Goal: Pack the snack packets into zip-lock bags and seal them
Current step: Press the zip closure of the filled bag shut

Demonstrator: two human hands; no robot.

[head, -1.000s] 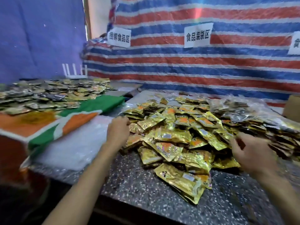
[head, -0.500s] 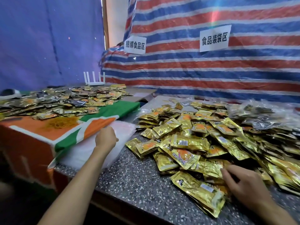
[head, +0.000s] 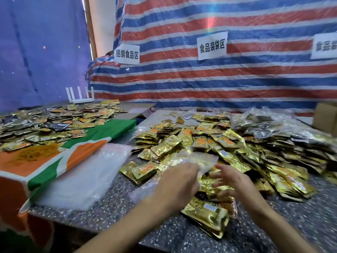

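A big heap of gold snack packets (head: 215,143) covers the speckled stone counter (head: 182,236). A small stack of the same gold packets (head: 206,214) lies nearest me. My left hand (head: 175,187) holds one clear zip-lock bag (head: 198,158) above the heap's front edge; the bag is blurred. My right hand (head: 235,181) hovers just right of it with fingers spread, close to the bag's edge and holding nothing. A flat stack of empty zip-lock bags (head: 82,174) lies on the counter's left part.
Filled clear bags (head: 273,123) are piled at the back right, beside a cardboard box (head: 326,115). The left table has an orange-green cloth (head: 76,154), more packets (head: 54,123), yellow rubber bands (head: 32,154) and a white router (head: 80,99). A striped tarp (head: 218,79) closes the back.
My left hand left the stack of empty bags and moved right, carrying one bag over the heap. My right hand rose off the packets and came toward it.
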